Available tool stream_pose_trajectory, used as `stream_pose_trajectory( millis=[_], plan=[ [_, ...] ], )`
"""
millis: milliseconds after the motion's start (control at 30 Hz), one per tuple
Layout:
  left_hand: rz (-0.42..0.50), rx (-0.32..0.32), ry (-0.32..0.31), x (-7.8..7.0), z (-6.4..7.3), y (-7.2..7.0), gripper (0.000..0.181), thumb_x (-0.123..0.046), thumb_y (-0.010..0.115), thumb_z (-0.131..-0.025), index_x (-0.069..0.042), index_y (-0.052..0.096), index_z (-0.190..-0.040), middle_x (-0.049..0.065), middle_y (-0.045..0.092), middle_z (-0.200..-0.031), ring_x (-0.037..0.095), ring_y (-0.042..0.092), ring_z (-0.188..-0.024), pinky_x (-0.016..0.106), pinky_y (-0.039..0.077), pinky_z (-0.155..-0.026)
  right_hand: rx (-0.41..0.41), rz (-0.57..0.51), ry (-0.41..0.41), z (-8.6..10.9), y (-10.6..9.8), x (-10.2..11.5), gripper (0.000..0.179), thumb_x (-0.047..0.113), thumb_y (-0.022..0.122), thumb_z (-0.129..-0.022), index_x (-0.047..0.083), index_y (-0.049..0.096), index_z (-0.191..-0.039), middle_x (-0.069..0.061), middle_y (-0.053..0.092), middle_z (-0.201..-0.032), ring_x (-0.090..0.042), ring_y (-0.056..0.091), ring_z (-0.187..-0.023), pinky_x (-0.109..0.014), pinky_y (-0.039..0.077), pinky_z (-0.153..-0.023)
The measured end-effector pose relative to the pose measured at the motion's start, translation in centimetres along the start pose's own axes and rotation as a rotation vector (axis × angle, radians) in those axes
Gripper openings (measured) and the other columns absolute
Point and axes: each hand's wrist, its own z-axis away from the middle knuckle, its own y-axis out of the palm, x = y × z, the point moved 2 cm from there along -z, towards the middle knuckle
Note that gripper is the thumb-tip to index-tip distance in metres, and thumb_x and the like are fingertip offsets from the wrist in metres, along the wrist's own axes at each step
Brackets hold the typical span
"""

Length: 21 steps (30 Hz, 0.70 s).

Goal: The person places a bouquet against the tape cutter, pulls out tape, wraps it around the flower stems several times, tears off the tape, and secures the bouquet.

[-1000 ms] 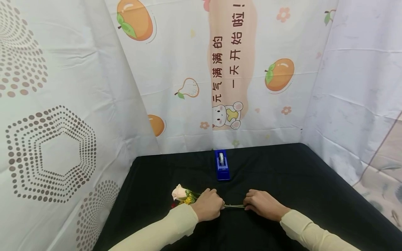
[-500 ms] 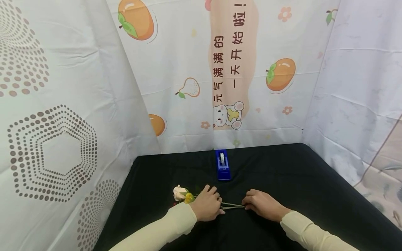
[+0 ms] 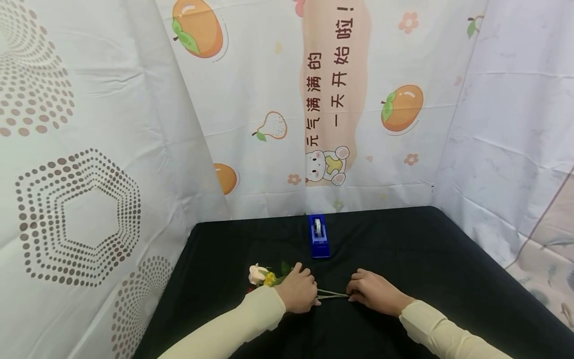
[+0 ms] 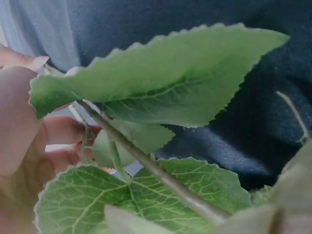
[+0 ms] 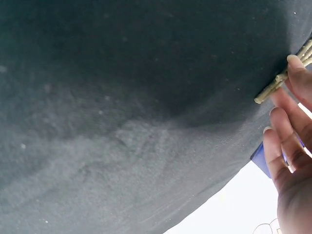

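A small bunch of flowers lies low over the black cloth, blooms to the left: a pale rose [image 3: 257, 273], a yellow flower [image 3: 270, 279] and a bit of red flower [image 3: 250, 289] partly behind the sleeve. My left hand [image 3: 296, 290] holds the stems just below the blooms. In the left wrist view, large green leaves [image 4: 161, 73] and a brown stem [image 4: 151, 165] pass by its curled fingers. My right hand [image 3: 376, 292] pinches the ends of the stems [image 5: 268, 91] between thumb and index finger. Between the hands, the thin stems [image 3: 333, 295] fan slightly apart toward the left.
A blue tape dispenser [image 3: 319, 245] with a roll in it stands behind the hands, near the far edge of the black-covered table [image 3: 394, 239]. Printed curtains [image 3: 260, 169] close off the back and both sides.
The left hand has loosened and shifted its fingers on the stems, which now spread apart beside it. A green leaf shows above that hand. The right hand keeps its pinch, nearly in place.
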Motion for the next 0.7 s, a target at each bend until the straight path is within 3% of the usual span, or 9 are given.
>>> stream_pose_trajectory(
  millis=[133,267,367,433,600,700],
  plan=[
    [0.08,0.004,-0.011,0.5,-0.2,-0.6,0.044,-0.059,0.054,-0.101,-0.022,0.077,-0.102,-0.007,0.07,-0.109,0.013,0.055,-0.099,0.046,0.034,-0.105,0.02,0.006,-0.003,-0.2,-0.1,-0.1,0.005,0.022,0.082,-0.089,0.022,0.076,-0.091,0.013,0.063,-0.086,0.0,0.049,-0.078,-0.025,0.049,-0.067],
    [0.191,-0.045,-0.021,1.5,-0.7,-0.7,0.045,-0.059,0.051,-0.102,-0.024,0.071,-0.084,-0.008,0.066,-0.092,0.011,0.053,-0.087,0.042,0.036,-0.096,0.035,0.023,-0.026,-0.6,-0.2,-0.3,0.007,0.025,0.083,-0.088,0.023,0.076,-0.089,0.015,0.062,-0.085,0.001,0.044,-0.074,-0.022,0.045,-0.065],
    [0.338,-0.091,-0.036,2.7,-1.2,-0.4,0.043,-0.053,0.052,-0.104,-0.025,0.064,-0.074,-0.01,0.057,-0.076,0.01,0.051,-0.079,0.039,0.037,-0.09,0.052,0.034,-0.054,-0.9,-0.3,-0.4,0.008,0.027,0.083,-0.088,0.024,0.075,-0.087,0.016,0.062,-0.084,0.002,0.041,-0.072,-0.021,0.042,-0.063],
    [0.475,-0.126,-0.055,3.6,-1.5,-0.6,0.042,-0.045,0.055,-0.106,-0.021,0.067,-0.074,-0.01,0.054,-0.068,0.008,0.052,-0.072,0.037,0.039,-0.086,0.06,0.038,-0.066,-1.2,-0.5,-0.4,0.008,0.029,0.082,-0.089,0.024,0.075,-0.087,0.016,0.062,-0.084,0.002,0.04,-0.072,-0.021,0.041,-0.063],
    [0.833,-0.208,-0.179,5.9,-2.0,-1.7,0.028,-0.026,0.062,-0.105,-0.011,0.082,-0.092,-0.008,0.057,-0.056,0.006,0.045,-0.048,0.027,0.044,-0.061,0.068,0.064,-0.053,-2.2,-1.1,-0.8,0.006,0.028,0.078,-0.092,0.023,0.077,-0.089,0.016,0.064,-0.085,0.0,0.043,-0.072,-0.023,0.043,-0.064],
    [0.952,-0.235,-0.299,7.2,-2.2,-2.4,0.022,-0.022,0.065,-0.103,-0.009,0.082,-0.097,-0.004,0.063,-0.062,0.009,0.047,-0.045,0.025,0.043,-0.051,0.052,0.11,-0.035,-3.1,-1.4,-1.1,0.006,0.025,0.077,-0.094,0.02,0.078,-0.089,0.014,0.068,-0.086,-0.002,0.046,-0.073,-0.025,0.045,-0.065]
  ],
)
